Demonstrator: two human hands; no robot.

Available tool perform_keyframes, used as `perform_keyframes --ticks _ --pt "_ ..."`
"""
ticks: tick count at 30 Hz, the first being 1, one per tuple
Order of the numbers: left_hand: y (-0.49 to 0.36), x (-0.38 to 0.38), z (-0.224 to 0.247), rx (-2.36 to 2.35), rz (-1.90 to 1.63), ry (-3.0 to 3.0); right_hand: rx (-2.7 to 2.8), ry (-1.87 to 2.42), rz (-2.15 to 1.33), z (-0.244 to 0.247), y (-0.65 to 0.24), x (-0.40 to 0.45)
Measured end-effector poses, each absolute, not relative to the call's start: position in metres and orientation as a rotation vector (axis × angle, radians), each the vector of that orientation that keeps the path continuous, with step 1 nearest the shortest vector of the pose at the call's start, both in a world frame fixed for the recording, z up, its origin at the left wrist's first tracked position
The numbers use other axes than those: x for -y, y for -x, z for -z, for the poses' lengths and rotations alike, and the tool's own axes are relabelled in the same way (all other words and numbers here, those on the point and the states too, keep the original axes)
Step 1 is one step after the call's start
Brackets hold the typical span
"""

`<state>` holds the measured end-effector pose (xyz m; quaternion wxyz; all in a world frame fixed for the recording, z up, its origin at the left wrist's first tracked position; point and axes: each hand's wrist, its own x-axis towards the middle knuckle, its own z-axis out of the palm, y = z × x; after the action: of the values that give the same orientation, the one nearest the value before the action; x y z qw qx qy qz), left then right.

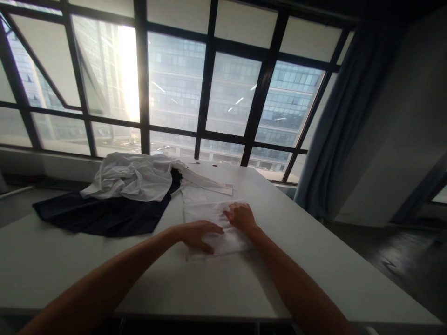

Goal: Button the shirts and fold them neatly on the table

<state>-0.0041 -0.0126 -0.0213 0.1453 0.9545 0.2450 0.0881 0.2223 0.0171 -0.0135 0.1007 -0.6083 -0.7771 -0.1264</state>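
A white cloth [220,239], folded into a roughly rectangular shape, lies on the white table [195,288] in front of me. Flat on its left part rests my left hand [200,233], thumb and fingers apart. My right hand [240,216] is on the upper right part of the cloth, its fingers curled down against the fabric, where small creases show; whether they pinch it is hard to make out. Beyond the hands, a white sleeve-like strip [209,184] stretches across the table toward the right.
At the left, a crumpled white garment [134,177] lies partly over a dark navy cloth [115,216]. Large windows [230,93] stand behind the table, with a blue curtain [335,121] at the right. The table's right edge runs diagonally toward the windows.
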Motion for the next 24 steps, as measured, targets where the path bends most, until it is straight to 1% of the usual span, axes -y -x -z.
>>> perform_keyframes --ticks 2,4,6,8,11,14,16,19,21,22,24 --pt "0.008 0.002 0.027 -0.922 -0.448 -2.727 2.428 1.577 0.297 0.021 -0.218 -0.019" --pt "0.013 -0.009 0.036 -1.174 -0.49 -2.723 2.514 1.536 0.148 0.029 -0.218 -0.026" --pt "0.016 -0.018 0.046 -1.303 -0.387 -2.726 2.521 1.624 0.01 0.036 -0.224 -0.035" --pt "0.017 -0.024 0.053 -1.32 -0.302 -2.721 2.453 1.775 -0.087 0.039 -0.236 -0.046" --pt "0.016 -0.026 0.056 -1.309 -0.291 -2.724 2.302 1.992 -0.196 0.042 -0.258 -0.058" --pt "0.015 -0.026 0.054 -1.306 -0.28 -2.714 2.203 2.089 -0.268 0.045 -0.277 -0.063" --pt "0.018 -0.027 0.051 -1.302 -0.26 -2.709 2.159 2.11 -0.237 0.044 -0.284 -0.063" --pt "0.029 -0.029 0.047 -1.37 -0.274 -2.71 2.091 2.069 0.019 0.036 -0.28 -0.058" --pt "0.038 -0.031 0.044 -1.447 -0.284 -2.686 2.077 1.925 0.16 0.027 -0.269 -0.05" --pt "0.041 -0.032 0.043 -1.483 -0.275 -2.664 2.105 1.816 0.169 0.023 -0.261 -0.043" --pt "0.043 -0.032 0.042 -1.556 -0.258 -2.617 2.239 1.542 0.072 0.018 -0.24 -0.027"
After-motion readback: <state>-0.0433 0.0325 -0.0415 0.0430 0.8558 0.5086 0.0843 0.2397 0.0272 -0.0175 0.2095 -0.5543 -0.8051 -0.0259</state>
